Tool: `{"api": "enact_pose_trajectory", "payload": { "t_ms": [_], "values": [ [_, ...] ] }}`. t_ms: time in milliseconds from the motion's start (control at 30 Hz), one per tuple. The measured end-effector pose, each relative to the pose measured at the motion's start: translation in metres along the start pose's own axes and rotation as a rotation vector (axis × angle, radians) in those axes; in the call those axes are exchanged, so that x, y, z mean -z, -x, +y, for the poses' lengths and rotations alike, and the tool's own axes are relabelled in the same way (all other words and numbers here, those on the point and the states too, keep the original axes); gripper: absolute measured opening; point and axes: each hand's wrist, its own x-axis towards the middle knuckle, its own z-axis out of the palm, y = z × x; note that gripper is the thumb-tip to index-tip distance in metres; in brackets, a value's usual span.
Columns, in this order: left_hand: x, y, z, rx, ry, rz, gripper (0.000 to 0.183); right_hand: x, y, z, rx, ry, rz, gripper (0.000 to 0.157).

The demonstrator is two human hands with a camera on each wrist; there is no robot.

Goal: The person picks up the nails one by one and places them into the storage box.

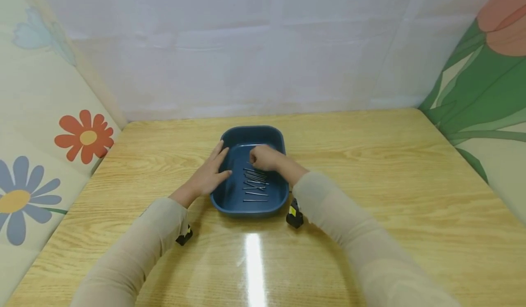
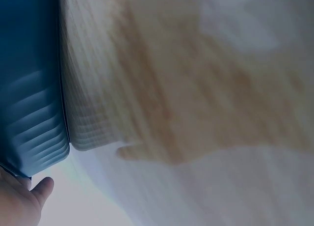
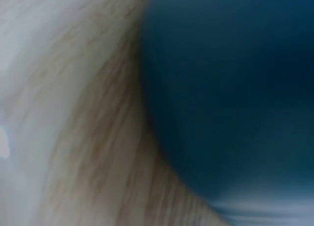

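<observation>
A deep blue rectangular tray [image 1: 235,212] with rounded corners sits on the wooden table. Several thin metal nails [image 1: 255,200] lie on its floor, most of them roughly crosswise, some overlapping. My left hand [image 1: 208,174] rests along the tray's left rim, fingers spread and thumb reaching over the inside. Only part of that left hand [image 2: 19,201] shows in the left wrist view, by the tray's corner. Inside the tray, beyond the pile, my right hand [image 1: 265,158] has curled fingers and pinches a thin nail [image 1: 248,163], mostly hidden. The right wrist view shows just the blurred tray [image 3: 235,98].
The wooden table [image 1: 370,161] extends around the tray, with a bright light reflection in front. A white cloth [image 1: 263,70] hangs behind it. Flower-patterned panels [image 1: 24,115] stand at left and right. Small black wrist devices [image 1: 294,215] hang below the sleeves.
</observation>
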Motion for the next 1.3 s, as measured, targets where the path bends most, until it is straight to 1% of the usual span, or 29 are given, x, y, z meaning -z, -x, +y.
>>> {"api": "enact_pose_trajectory", "payload": {
  "t_ms": [100,300,567,667,733,833,933,1000,1133,1300],
  "values": [
    [-0.001,0.0,-0.001,-0.011,0.004,-0.003,0.064,-0.003,0.0,0.0,0.009,0.004,-0.013,0.011],
    [-0.002,0.001,-0.002,-0.025,0.008,-0.001,0.065,-0.004,0.001,-0.001,-0.008,-0.016,-0.032,0.015],
    [0.0,0.0,-0.003,-0.016,0.016,-0.002,0.065,-0.003,-0.003,-0.002,-0.011,0.014,-0.021,0.01],
    [0.0,0.0,-0.002,-0.016,0.021,-0.001,0.065,-0.001,-0.003,-0.003,-0.008,-0.013,0.02,0.009],
    [0.001,0.0,-0.001,-0.017,0.023,-0.003,0.065,0.001,-0.001,-0.003,-0.01,-0.055,0.073,0.012],
    [0.001,-0.002,0.0,-0.015,0.02,-0.008,0.065,0.003,0.003,-0.003,-0.003,-0.142,0.189,0.017],
    [0.001,-0.003,0.0,-0.01,0.012,-0.008,0.065,0.005,0.008,-0.004,-0.006,-0.231,0.284,0.019],
    [0.001,-0.003,0.0,-0.011,0.006,-0.007,0.065,0.005,0.011,-0.004,-0.011,-0.279,0.325,0.018],
    [0.0,-0.003,-0.001,-0.017,0.002,-0.002,0.064,0.007,0.018,-0.004,-0.029,-0.383,0.352,0.017],
    [0.0,-0.003,-0.002,-0.008,-0.004,0.004,0.064,0.007,0.029,-0.001,-0.028,-0.56,0.322,0.017]
  ]
}}
